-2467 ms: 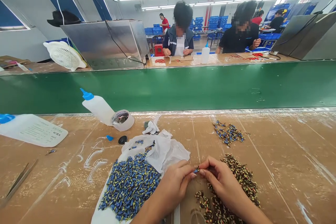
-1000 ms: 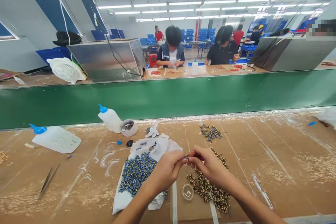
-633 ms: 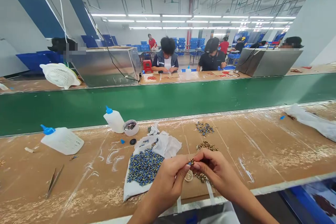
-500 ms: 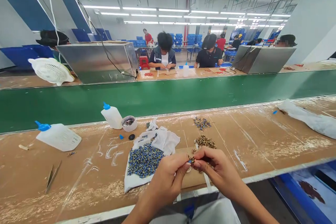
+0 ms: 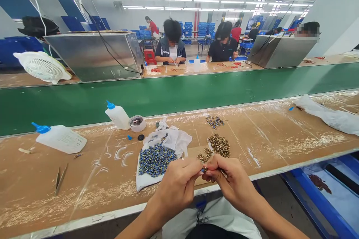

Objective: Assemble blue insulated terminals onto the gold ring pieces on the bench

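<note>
Both hands meet just over the near edge of the table (image 5: pixel 280 138). The left hand (image 5: pixel 179 185) and the right hand (image 5: pixel 228 179) are each closed in a pinch, thumb and forefinger tips pressed onto one tiny blue-and-dark part (image 5: pixel 204 169) held between them, above the table and clear of its surface. Just beyond the left hand lies a heap of blue parts (image 5: pixel 155 159) on a crumpled white bag (image 5: pixel 179 140). Just beyond the right hand lies a heap of brown-and-yellow parts (image 5: pixel 219 145), and farther back a smaller mixed heap (image 5: pixel 214 121) sits apart from it. To the left stand a squeeze bottle with a blue cap (image 5: pixel 117 115), tilted against a small white cup (image 5: pixel 137 123), and a flat bottle (image 5: pixel 58 139) lying on its side, with tweezers (image 5: pixel 60 178) nearer the edge. A green conveyor belt (image 5: pixel 179 93) runs along the far side of the table, and across it two people sit working at their own bench.
</note>
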`<action>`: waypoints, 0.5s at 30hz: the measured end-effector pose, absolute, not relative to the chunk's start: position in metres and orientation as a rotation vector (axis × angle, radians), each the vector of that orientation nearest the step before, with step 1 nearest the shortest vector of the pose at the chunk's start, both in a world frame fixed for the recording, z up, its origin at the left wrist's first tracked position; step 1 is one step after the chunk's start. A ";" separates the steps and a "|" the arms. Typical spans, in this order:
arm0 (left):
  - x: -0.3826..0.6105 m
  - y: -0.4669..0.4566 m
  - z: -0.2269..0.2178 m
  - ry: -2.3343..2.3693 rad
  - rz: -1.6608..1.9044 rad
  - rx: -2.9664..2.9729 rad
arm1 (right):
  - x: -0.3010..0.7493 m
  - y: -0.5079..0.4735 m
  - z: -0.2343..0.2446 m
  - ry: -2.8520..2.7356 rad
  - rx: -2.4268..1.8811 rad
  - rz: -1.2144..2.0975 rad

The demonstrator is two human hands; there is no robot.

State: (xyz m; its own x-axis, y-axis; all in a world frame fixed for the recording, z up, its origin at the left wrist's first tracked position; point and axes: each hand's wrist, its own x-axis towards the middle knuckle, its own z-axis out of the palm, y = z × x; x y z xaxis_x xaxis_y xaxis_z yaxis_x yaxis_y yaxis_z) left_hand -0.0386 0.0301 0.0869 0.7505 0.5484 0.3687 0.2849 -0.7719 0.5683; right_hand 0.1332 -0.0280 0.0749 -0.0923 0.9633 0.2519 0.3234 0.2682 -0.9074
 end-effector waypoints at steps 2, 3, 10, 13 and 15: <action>-0.038 0.030 0.085 0.642 0.722 2.479 | 0.133 -0.028 0.074 -1.597 -1.210 0.865; -0.038 0.031 0.083 0.646 0.719 2.485 | 0.133 -0.028 0.073 -1.598 -1.210 0.866; -0.031 0.029 0.078 0.741 0.700 2.460 | 0.141 -0.024 0.076 -1.653 -1.227 0.855; -0.030 0.029 0.079 0.761 0.704 2.431 | 0.143 -0.020 0.075 -1.702 -1.232 0.846; -0.030 0.029 0.079 0.781 0.707 2.418 | 0.145 -0.016 0.073 -1.733 -1.228 0.857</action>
State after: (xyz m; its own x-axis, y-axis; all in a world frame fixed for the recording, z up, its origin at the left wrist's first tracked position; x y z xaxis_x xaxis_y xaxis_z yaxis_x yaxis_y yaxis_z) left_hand -0.0296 0.0288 0.0787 0.7006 0.6387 0.3182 0.3800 -0.7114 0.5912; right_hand 0.1446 -0.0162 0.0730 -0.1823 0.9546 0.2357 0.3920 0.2904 -0.8729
